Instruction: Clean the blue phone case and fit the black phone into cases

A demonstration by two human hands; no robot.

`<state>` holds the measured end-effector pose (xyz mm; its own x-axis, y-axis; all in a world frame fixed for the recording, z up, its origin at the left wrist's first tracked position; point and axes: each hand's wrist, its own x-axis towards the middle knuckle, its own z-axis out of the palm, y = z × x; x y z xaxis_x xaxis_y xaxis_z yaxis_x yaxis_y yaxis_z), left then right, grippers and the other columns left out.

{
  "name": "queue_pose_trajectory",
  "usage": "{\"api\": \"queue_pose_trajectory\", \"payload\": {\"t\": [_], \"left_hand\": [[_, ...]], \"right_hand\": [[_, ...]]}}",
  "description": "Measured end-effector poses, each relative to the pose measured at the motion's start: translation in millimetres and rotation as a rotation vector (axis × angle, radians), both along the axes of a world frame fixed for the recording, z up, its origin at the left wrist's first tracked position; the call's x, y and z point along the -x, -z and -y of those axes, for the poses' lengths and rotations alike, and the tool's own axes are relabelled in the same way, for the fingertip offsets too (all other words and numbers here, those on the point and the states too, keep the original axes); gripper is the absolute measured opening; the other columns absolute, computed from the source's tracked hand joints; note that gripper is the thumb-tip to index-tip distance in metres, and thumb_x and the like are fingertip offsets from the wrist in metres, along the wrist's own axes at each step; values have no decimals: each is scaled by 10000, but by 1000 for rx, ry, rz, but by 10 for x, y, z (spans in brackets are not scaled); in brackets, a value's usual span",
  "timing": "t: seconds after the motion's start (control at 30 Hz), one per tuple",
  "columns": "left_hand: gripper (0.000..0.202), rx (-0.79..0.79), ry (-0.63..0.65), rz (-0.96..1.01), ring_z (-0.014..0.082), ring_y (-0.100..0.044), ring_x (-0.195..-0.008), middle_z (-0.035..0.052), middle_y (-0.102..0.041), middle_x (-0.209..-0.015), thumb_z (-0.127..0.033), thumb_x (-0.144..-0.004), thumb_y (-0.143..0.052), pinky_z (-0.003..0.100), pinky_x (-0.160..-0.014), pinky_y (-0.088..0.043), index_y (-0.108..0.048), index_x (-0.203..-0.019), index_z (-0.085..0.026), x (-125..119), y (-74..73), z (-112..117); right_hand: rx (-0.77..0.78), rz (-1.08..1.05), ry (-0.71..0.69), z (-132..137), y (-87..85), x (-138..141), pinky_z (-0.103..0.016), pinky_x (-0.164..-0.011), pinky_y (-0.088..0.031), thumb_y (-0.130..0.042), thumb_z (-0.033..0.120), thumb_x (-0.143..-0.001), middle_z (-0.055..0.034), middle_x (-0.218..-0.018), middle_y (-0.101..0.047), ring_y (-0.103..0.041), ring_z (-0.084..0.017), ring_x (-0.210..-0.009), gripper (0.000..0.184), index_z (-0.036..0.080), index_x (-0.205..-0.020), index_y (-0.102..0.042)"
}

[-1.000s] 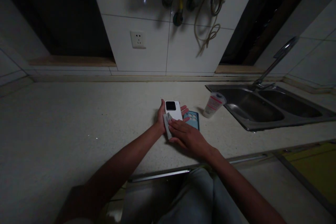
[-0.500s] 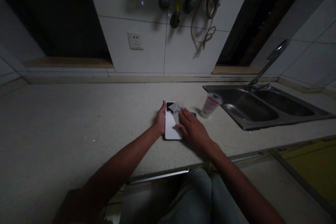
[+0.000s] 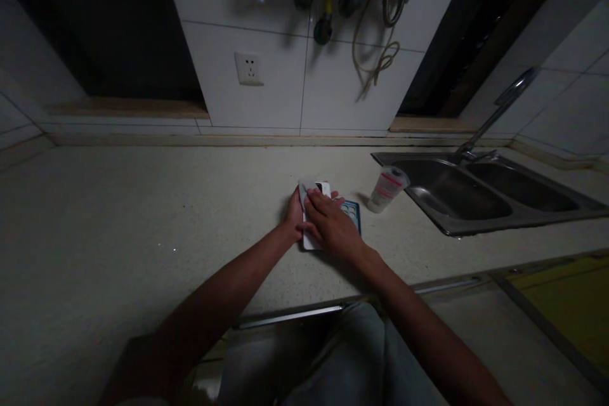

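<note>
A white smartphone (image 3: pixel 311 242), back side up, is held just above or on the countertop; I cannot tell which. My left hand (image 3: pixel 294 210) is wrapped round its left edge. Across its back lies my right hand (image 3: pixel 330 219), pressing a light grey wipe (image 3: pixel 303 193) against the upper left part near the camera block. That hand hides most of the phone. Partly covered by my right hand, a dark teal tray-like item (image 3: pixel 353 210) with round pale cells lies just to the right.
Right of my hands stands a clear plastic cup (image 3: pixel 387 189) with red print. Beyond it is a double steel sink (image 3: pixel 442 231) with a tap (image 3: pixel 495 108). The pale countertop (image 3: pixel 118 203) meets a tiled wall with a socket (image 3: pixel 248 68) and hoses (image 3: pixel 390 0).
My right hand has slid left over the phone with the wipe, from its right side to its left edge. More of the teal item now shows.
</note>
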<state>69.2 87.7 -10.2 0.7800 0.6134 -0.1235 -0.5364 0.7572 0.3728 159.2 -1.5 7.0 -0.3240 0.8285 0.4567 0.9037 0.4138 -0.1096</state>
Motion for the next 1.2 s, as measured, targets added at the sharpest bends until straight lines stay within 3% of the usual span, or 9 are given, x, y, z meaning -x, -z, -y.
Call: {"api": "queue_pose_trajectory", "payload": {"t": [0.23,0.43,0.6,0.73,0.83,1.0,1.2], "left_hand": [[607,64,-64,-7,372,-656,-1118,179,-707,-1123,-649,-917,-370,633,-1020,-417,-635,-1186,-174,77,-102,22],[649,71,-82,-22,372,-634,-1158,199,-690,-1171,-646,-909,-381,589,-1009,-450,-610,-1258,-149,76,-158,51],[717,27,-9,-45,355,-657,-1124,211,-703,-1160,-668,-907,-376,536,-1008,-463,-611,-1274,-98,94,-153,49],[759,16,84,-69,339,-688,-1064,215,-731,-1074,-656,-928,-327,489,-994,-481,-624,-1262,-43,92,-162,35],[656,-3,58,-86,322,-712,-1003,171,-753,-1022,-579,-955,-337,473,-963,-502,-646,-1254,-84,83,-161,32],[563,-6,36,-141,310,-730,-930,134,-765,-979,-552,-937,-423,447,-905,-534,-688,-1198,-129,73,-127,21],[582,-2,-70,-87,308,-708,-1017,148,-755,-1038,-529,-956,-369,461,-976,-500,-665,-1235,-114,44,-95,-4]], "right_hand": [[-13,51,-235,447,81,-85,-496,-1137,-435,-576,322,-968,-175,-1436,-559,-468,-282,-1394,435,120,-1353,-584],[-36,69,-187,619,97,-328,-479,-1099,-485,-584,272,-959,-146,-1400,-597,-533,-273,-1341,367,164,-1307,-631],[-35,56,-23,531,120,-391,-496,-1117,-462,-554,304,-974,-190,-1422,-569,-526,-300,-1345,399,124,-1328,-604],[-31,-14,67,323,96,-346,-546,-1149,-400,-535,356,-979,-233,-1513,-450,-391,-335,-1440,502,90,-1404,-516],[-35,-44,101,102,48,-328,-579,-1169,-343,-512,381,-987,-266,-1541,-387,-313,-354,-1476,563,55,-1443,-455],[-23,-72,127,-178,-45,-317,-598,-1181,-296,-494,417,-991,-266,-1550,-372,-301,-357,-1481,590,71,-1465,-426],[9,-60,111,-49,7,-204,-609,-1172,-307,-518,384,-983,-301,-1518,-400,-322,-371,-1469,563,34,-1421,-467]]}}
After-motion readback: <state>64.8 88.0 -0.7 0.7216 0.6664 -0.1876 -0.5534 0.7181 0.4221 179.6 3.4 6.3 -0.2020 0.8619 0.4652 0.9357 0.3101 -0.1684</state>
